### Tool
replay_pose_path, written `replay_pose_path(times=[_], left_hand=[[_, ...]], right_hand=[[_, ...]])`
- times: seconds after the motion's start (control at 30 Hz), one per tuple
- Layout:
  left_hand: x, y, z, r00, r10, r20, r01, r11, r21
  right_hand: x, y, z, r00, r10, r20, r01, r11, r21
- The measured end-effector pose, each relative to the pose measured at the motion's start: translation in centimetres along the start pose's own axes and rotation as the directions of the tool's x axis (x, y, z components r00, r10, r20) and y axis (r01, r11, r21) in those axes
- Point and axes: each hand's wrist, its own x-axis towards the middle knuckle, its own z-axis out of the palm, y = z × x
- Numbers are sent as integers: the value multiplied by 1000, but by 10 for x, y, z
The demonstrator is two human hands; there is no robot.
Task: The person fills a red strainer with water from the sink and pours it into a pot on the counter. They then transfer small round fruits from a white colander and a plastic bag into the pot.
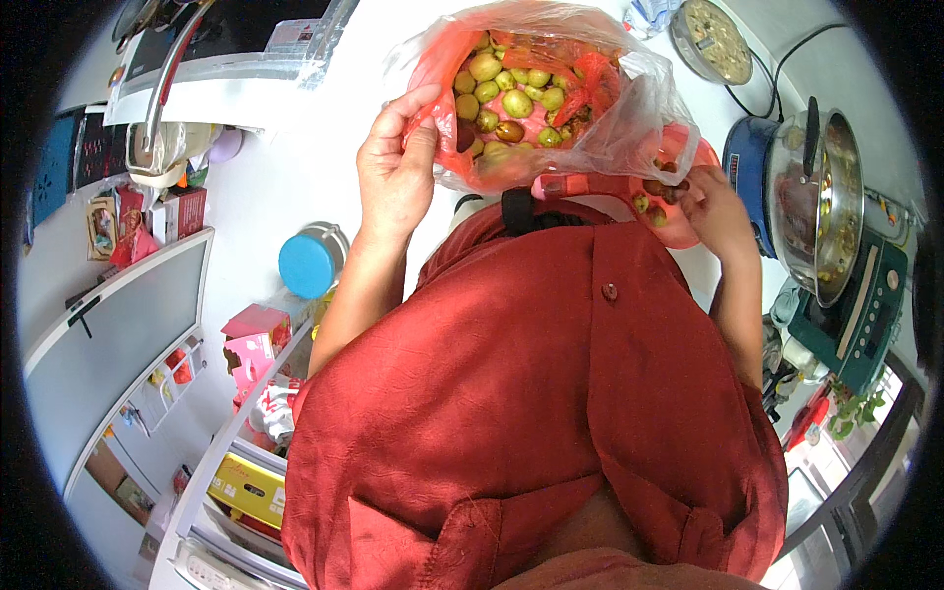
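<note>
My left hand (402, 158) pinches the left edge of a red plastic bag (459, 158), thumb and fingers on the film. A clear bag (634, 92) surrounds the red one. Inside lie several round green and brownish fruits (518, 104), which look like jujubes. My right hand (717, 214) is at the right side of a pink plastic scoop or basin (682, 234), its fingertips by some brown and green fruits (656, 215) in it. Whether those fingers hold a fruit cannot be told. The pink handle (553, 186) points left, below the bag.
A steel pot (837, 206) with fruit pieces stands on a blue appliance (745, 166) at the right. Behind it are a bowl of pale food (712, 40) and a black cable (778, 81). A blue-lidded container (306, 265) is at the left, a faucet (166, 81) at the upper left.
</note>
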Motion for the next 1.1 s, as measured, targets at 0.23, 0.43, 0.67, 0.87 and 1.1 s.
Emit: replay_pose_path(times=[0.23, 0.43, 0.67, 0.87, 1.1], left_hand=[[-3, -2, 2, 1000, 15, 9, -15, 1000, 7], [-7, 2, -1, 1000, 19, 8, -19, 1000, -21], [-15, -7, -18, 999, -23, -23, 23, 1000, 6], [-14, -17, -19, 1000, 22, -16, -21, 995, 99], [-14, -23, -21, 1000, 26, -13, -25, 994, 108]], right_hand=[[25, -115, -40, 833, -498, -241, 545, 813, 204], [110, -142, 79, 844, -534, 46, 528, 843, 103], [122, -148, 64, 852, -368, 373, 321, 929, 186], [126, -129, 96, 885, -458, 85, 465, 860, -209], [118, -155, 93, 895, -368, 253, 444, 797, -409]])
